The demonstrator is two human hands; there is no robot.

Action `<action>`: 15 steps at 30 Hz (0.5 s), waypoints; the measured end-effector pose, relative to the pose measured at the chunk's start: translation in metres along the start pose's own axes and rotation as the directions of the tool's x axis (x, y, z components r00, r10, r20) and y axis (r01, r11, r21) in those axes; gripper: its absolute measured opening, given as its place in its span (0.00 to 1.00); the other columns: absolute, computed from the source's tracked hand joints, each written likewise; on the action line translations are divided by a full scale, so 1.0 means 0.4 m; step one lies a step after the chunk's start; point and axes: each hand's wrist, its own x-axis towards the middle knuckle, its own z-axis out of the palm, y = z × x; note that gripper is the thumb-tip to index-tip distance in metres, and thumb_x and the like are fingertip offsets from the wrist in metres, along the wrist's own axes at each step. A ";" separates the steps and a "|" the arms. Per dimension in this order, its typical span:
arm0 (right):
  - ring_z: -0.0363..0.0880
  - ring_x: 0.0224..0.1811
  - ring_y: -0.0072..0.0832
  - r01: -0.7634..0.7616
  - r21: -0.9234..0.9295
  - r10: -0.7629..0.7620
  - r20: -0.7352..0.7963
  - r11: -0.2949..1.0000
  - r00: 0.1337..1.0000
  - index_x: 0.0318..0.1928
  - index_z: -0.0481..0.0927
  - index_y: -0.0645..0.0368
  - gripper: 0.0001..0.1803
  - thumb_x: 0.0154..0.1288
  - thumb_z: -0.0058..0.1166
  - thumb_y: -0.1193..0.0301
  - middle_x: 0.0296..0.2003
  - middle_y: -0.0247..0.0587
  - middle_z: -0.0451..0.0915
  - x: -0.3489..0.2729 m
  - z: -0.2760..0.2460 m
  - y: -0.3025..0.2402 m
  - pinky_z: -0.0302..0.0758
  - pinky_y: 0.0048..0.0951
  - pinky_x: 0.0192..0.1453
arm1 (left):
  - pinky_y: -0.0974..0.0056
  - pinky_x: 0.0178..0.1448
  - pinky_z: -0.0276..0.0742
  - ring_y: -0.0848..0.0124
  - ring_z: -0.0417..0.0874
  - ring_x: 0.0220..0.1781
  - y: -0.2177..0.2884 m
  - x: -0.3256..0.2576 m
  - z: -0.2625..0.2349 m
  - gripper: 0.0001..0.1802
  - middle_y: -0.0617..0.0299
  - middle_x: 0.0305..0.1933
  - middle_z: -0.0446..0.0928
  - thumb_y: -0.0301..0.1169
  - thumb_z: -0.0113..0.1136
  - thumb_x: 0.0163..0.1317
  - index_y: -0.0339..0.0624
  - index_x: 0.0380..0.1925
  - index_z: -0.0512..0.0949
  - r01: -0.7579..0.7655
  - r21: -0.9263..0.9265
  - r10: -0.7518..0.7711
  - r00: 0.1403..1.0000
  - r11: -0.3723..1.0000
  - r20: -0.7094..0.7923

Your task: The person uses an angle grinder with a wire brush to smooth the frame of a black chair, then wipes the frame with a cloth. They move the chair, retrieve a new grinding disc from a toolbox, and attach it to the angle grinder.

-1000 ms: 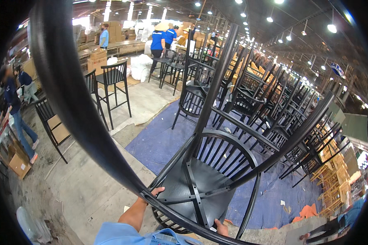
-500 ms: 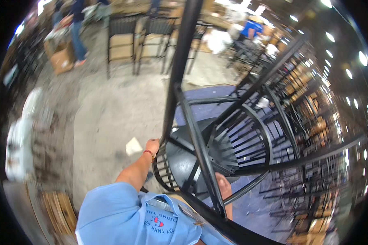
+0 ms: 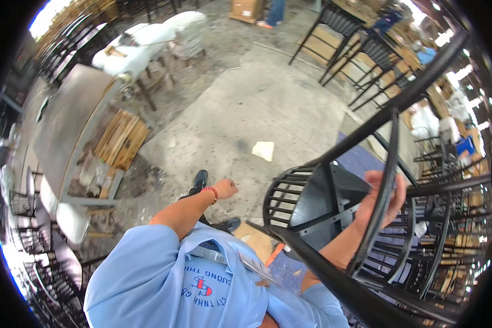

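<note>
A tall black bar chair [image 3: 311,199] is tipped over on my right, its legs pointing up towards me. The underside of its round seat and its slatted back show. My right hand [image 3: 385,199] is at a rail between the legs, fingers curled on either side; the rail hides part of the palm. My right forearm passes among the legs. My left hand [image 3: 226,189], with a red bead bracelet [image 3: 212,192] on the wrist, is in front of me, left of the chair's back and apart from it. Its fingers are loosely bent and hold nothing.
My black shoes [image 3: 201,179] are on the floor. A pale scrap [image 3: 263,151] lies ahead. Other bar chairs [image 3: 333,30] stand far right, with more black chairs close on the right. A metal-framed table [image 3: 74,120], stacked wood [image 3: 123,136] and white wrapped items [image 3: 147,41] are at left.
My view has turned left, and the chair has come along on my right. My left hand has come off the chair. My right hand has moved from beside the seat up to the rail.
</note>
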 end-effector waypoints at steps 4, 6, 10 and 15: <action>0.78 0.44 0.39 0.213 -0.697 -0.191 0.110 0.684 0.975 0.57 0.70 0.70 0.20 0.68 0.47 0.70 0.42 0.55 0.79 0.035 0.073 -0.030 0.75 0.40 0.53 | 0.55 0.54 0.76 0.53 0.82 0.49 -0.217 -0.145 -0.128 0.21 0.45 0.44 0.82 0.43 0.56 0.57 0.39 0.43 0.82 0.204 -0.165 -0.234 0.952 0.965 -0.195; 0.78 0.49 0.44 0.507 -0.619 -0.476 0.233 0.600 0.848 0.54 0.72 0.73 0.19 0.66 0.47 0.74 0.43 0.57 0.78 0.081 0.104 -0.025 0.76 0.43 0.56 | 0.56 0.54 0.76 0.54 0.82 0.50 -0.333 -0.228 -0.178 0.21 0.45 0.44 0.82 0.43 0.56 0.57 0.39 0.43 0.82 0.261 -0.238 -0.321 0.909 0.936 -0.267; 0.81 0.48 0.55 0.572 -0.577 -0.452 0.355 0.584 0.819 0.45 0.74 0.75 0.11 0.64 0.46 0.81 0.39 0.59 0.81 0.171 0.077 0.003 0.77 0.48 0.56 | 0.57 0.55 0.75 0.52 0.81 0.52 -0.567 -0.421 -0.237 0.24 0.43 0.45 0.81 0.43 0.57 0.57 0.33 0.44 0.81 0.312 -0.388 -0.463 0.790 0.867 -0.401; 0.83 0.48 0.39 0.568 -0.770 -0.489 0.390 0.292 0.780 0.36 0.82 0.70 0.08 0.62 0.48 0.84 0.40 0.53 0.84 0.432 0.110 -0.094 0.79 0.36 0.56 | 0.50 0.60 0.72 0.53 0.79 0.57 -0.643 -0.502 -0.235 0.34 0.45 0.56 0.78 0.55 0.54 0.63 0.35 0.56 0.75 0.393 -0.671 -0.616 0.778 0.628 -0.121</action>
